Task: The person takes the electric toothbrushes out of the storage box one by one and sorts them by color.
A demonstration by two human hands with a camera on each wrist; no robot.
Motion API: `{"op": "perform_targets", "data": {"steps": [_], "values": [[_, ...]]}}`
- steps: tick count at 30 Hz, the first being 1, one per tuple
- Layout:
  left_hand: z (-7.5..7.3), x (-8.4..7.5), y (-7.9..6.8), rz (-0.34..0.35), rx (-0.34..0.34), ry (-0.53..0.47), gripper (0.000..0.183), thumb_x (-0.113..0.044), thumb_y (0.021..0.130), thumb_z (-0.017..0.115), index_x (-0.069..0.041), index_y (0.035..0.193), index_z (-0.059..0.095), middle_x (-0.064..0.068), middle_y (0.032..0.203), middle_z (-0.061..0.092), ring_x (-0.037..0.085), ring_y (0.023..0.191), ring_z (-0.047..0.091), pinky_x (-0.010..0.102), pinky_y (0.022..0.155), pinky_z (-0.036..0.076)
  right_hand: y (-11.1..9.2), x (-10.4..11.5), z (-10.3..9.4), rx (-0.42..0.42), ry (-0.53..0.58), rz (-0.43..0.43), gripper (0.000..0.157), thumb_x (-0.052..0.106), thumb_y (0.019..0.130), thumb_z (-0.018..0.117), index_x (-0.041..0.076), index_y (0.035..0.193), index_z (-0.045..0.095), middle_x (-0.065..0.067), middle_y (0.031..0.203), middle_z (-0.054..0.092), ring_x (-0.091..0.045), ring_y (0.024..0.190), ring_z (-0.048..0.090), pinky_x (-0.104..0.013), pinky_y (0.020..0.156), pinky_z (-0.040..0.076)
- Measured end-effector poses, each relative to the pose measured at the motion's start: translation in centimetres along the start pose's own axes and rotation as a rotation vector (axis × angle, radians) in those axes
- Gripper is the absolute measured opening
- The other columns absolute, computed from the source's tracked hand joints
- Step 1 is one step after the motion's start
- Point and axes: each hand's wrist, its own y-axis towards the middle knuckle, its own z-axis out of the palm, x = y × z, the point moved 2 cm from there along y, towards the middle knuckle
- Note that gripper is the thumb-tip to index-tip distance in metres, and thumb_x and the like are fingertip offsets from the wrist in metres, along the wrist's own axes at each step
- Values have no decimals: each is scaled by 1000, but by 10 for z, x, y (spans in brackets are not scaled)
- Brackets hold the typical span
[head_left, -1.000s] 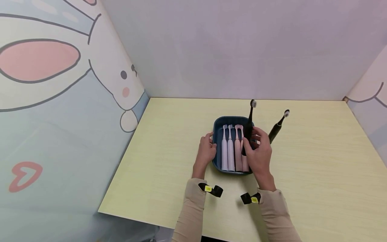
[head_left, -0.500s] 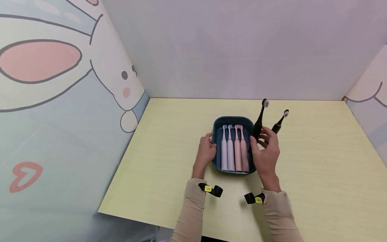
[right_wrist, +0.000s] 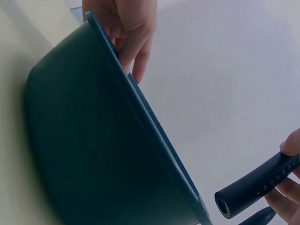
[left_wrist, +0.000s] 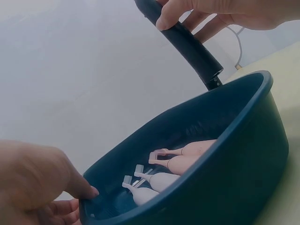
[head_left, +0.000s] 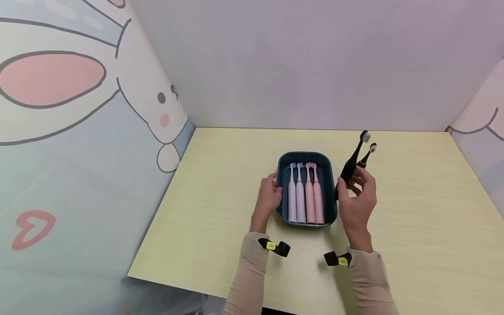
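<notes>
Beside the tub, right hand holds a black toothbrush; left hand grips tub's rim

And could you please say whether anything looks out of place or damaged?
Nothing stands out: two pale toothbrushes and two pink toothbrushes lie neatly in the blue tub, the left hand holds it, and the right hand holds a black toothbrush.

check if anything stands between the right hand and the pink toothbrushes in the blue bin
Yes: the bin's right wall and the black toothbrush the right hand holds. From above, nothing visible covers the pink toothbrushes.
</notes>
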Motion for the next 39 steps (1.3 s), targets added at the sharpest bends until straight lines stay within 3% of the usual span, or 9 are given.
{"op": "perform_targets", "data": {"steps": [11, 23, 39], "values": [[0, 3, 0, 5, -2, 16, 47, -6, 95, 52, -10, 141, 44, 11, 105, 49, 16, 83, 52, 32, 79, 46, -1, -7, -6, -73, -13, 7, 45, -7, 80, 68, -6, 122, 55, -8, 112, 60, -4, 93, 60, -11, 78, 48], [0, 3, 0, -4, 6, 13, 47, -7, 96, 52, -11, 142, 43, 10, 106, 49, 16, 84, 51, 32, 79, 46, 0, -29, -14, -150, 40, 21, 43, 2, 81, 70, 5, 122, 57, 11, 115, 57, -10, 96, 61, -15, 80, 50], [2, 5, -1, -3, -6, 15, 47, -7, 95, 53, -11, 142, 44, 9, 105, 48, 17, 85, 52, 32, 79, 46, 5, -56, -24, -174, 35, 68, 39, 3, 84, 65, 5, 121, 54, 9, 114, 55, -11, 97, 59, -16, 80, 50]]}}
